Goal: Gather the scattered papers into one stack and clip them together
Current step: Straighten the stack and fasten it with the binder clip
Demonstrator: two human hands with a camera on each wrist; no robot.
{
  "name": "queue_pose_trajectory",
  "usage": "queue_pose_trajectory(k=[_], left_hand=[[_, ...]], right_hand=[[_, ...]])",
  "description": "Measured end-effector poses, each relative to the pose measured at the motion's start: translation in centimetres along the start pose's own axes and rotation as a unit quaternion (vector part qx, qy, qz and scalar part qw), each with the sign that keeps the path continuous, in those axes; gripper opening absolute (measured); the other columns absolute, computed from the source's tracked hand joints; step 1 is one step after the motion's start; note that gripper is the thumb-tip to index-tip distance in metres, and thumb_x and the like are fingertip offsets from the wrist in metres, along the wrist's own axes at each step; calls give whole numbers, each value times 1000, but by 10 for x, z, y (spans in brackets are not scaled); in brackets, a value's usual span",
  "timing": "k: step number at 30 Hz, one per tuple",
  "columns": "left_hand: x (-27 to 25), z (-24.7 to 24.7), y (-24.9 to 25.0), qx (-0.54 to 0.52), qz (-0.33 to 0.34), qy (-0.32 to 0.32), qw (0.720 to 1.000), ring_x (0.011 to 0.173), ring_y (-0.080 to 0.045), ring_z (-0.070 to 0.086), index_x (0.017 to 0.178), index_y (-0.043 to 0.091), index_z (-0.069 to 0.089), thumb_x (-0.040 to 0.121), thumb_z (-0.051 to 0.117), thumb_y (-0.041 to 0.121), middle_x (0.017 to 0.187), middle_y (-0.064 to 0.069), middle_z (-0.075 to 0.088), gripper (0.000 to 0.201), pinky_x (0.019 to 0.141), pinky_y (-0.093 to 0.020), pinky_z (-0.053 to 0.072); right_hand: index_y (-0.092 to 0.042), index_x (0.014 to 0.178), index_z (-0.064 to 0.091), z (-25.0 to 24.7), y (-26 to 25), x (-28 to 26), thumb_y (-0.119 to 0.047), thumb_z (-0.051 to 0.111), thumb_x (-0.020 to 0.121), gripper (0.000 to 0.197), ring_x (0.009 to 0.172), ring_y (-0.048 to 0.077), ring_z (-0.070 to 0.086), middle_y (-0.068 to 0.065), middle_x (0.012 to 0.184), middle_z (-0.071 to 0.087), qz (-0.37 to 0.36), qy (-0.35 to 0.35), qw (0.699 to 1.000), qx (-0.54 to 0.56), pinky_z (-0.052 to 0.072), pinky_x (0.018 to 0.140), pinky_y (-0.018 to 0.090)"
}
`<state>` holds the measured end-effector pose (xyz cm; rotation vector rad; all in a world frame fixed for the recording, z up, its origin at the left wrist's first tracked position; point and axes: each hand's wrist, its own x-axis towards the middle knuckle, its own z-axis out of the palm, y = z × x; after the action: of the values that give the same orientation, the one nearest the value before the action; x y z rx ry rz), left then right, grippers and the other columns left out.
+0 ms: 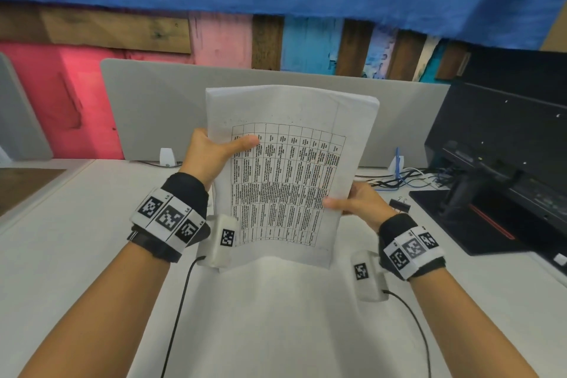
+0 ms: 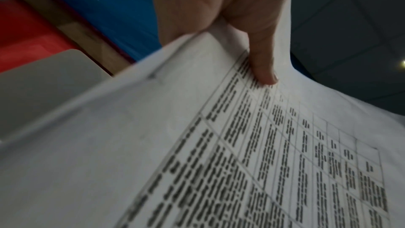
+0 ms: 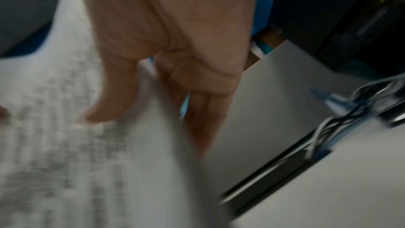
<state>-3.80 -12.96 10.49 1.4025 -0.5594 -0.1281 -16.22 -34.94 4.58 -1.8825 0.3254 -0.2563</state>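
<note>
A stack of white papers (image 1: 285, 181) with a printed table on the top sheet is held upright above the white desk (image 1: 76, 255). My left hand (image 1: 211, 150) grips its left edge, thumb across the front; the left wrist view shows that thumb on the papers (image 2: 219, 145). My right hand (image 1: 356, 202) pinches the lower right edge, thumb in front and fingers behind, as the blurred right wrist view shows with the papers (image 3: 65, 145). A black binder clip (image 1: 399, 204) lies on the desk just right of my right hand.
A grey divider panel (image 1: 147, 107) stands behind the desk. A black monitor (image 1: 506, 144) on its stand fills the right side, with a tangle of cables (image 1: 408, 178) beside it. A brown surface (image 1: 24, 184) adjoins the desk at the far left.
</note>
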Motion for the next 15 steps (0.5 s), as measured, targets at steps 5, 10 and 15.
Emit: queue_pose_trajectory(k=[5,10,15], left_hand=[[-1,-1,0,7,15,-13,1000,80,-11,68,84,20,63,73,71,7,88,2,69,19,84,-34,55],[3,-1,-3,4,17,-11,1000,90,-20,69,90,17,64,70,73,9,90,-1,71,24,87,-40,54],[9,-5,-9,2,35,-18,999,81,-15,72,81,23,69,48,82,25,79,7,76,36,85,-39,55]], right_hand=[[-16,123,52,-58,54,18,-9,65,81,45,108,24,55,8,118,62,148,46,985,-74,46,86,35],[-14,137,39,-96,100,50,-10,52,88,51,128,37,34,17,141,41,214,271,881,-325,36,103,44],[-22,147,16,-109,121,66,-10,46,90,66,138,36,15,1,157,12,284,200,827,-442,29,108,52]])
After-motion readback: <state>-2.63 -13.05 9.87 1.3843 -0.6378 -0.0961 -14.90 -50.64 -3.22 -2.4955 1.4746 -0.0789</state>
